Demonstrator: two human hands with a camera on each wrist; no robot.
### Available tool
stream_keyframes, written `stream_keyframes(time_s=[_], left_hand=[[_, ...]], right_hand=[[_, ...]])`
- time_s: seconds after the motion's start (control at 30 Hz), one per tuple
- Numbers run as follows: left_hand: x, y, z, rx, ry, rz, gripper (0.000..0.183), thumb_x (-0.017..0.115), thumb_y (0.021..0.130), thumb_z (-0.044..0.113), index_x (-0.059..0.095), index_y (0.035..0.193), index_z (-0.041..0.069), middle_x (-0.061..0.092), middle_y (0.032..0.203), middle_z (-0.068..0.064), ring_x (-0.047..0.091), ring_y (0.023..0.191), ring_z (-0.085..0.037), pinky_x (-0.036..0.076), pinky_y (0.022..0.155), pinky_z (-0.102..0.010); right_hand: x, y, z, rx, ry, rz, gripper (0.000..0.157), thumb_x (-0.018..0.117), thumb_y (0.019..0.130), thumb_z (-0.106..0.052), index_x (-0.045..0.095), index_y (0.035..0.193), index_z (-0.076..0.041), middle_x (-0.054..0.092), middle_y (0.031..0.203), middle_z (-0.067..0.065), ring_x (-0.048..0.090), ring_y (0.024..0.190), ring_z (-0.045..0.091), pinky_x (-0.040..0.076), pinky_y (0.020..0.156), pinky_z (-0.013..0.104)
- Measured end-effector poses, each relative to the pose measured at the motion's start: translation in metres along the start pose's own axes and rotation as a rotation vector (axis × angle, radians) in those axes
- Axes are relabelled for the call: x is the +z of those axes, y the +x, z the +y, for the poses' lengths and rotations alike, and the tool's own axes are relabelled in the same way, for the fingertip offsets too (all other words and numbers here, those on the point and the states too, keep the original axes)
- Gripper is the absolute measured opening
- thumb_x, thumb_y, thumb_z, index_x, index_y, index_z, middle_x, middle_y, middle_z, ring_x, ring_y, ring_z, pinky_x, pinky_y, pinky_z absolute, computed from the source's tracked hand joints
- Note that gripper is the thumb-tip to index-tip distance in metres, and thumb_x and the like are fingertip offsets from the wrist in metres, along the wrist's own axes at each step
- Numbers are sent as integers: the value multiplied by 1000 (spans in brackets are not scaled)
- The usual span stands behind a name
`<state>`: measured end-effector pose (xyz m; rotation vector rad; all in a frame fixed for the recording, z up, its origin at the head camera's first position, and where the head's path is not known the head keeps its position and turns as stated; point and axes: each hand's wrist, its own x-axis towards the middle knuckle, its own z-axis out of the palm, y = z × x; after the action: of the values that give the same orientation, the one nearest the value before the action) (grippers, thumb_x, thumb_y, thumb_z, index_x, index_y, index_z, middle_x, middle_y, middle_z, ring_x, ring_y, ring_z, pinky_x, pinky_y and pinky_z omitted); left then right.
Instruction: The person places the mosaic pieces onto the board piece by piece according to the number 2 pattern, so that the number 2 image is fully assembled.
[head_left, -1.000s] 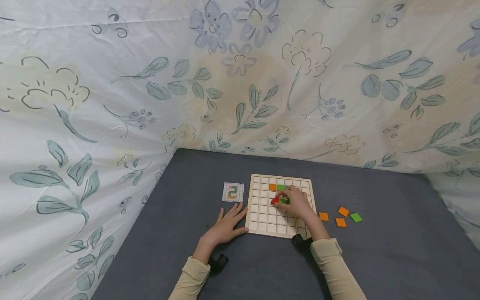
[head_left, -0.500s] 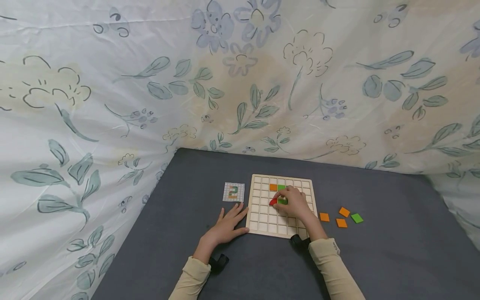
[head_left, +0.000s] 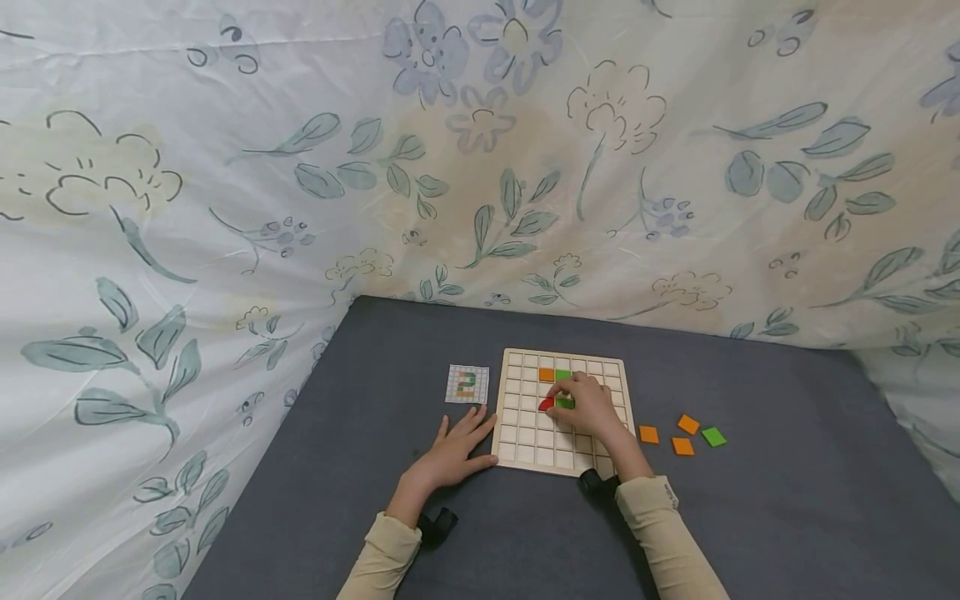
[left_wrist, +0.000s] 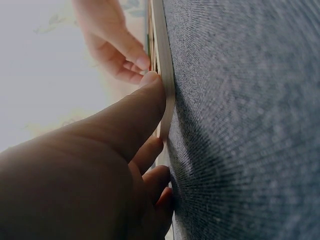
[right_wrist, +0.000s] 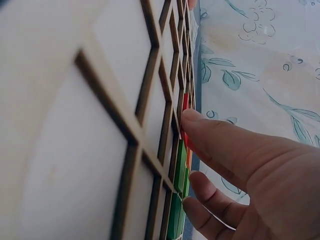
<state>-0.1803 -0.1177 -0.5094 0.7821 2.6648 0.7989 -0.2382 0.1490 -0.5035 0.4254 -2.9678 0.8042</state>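
Shifted slightly toward the board's (head_left: 525, 446) left edge since a second ago, the right hand (head_left: 588, 404) pinches a red piece (head_left: 547, 404) between thumb and fingers, near the board's middle. Fingers spread and nearly straight, the left hand (head_left: 447, 458) touches the near-left corner. Loose tiles (head_left: 682, 447) lie beyond the right edge, a patterned card (head_left: 467, 384) beyond the left; an orange tile (head_left: 546, 375) sits toward the far edge.

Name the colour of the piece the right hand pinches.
Red; the piece shows best in the head view.
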Motion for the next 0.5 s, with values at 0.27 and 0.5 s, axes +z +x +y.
stream_keyframes(time_s=[0.27,0.5], left_hand=[[0,1,0,7,-2,4,67,53,93,39,26,148,11,17,154,-13,11,142,-32,-1,108,-64],[1,1,-1,1,13,-1,67,52,93,41,25,148,13,16,155,-10,10,143,-30,-1,109,-63]], right_hand=[[-2,-3,1,11,35,-6,19,75,78,-29,70,95,-21,54,97,6,49,93,28,32,86,55],[-7,-6,3,9,54,-5,21,74,80,-28,69,98,-18,54,99,8,50,92,28,32,86,56]])
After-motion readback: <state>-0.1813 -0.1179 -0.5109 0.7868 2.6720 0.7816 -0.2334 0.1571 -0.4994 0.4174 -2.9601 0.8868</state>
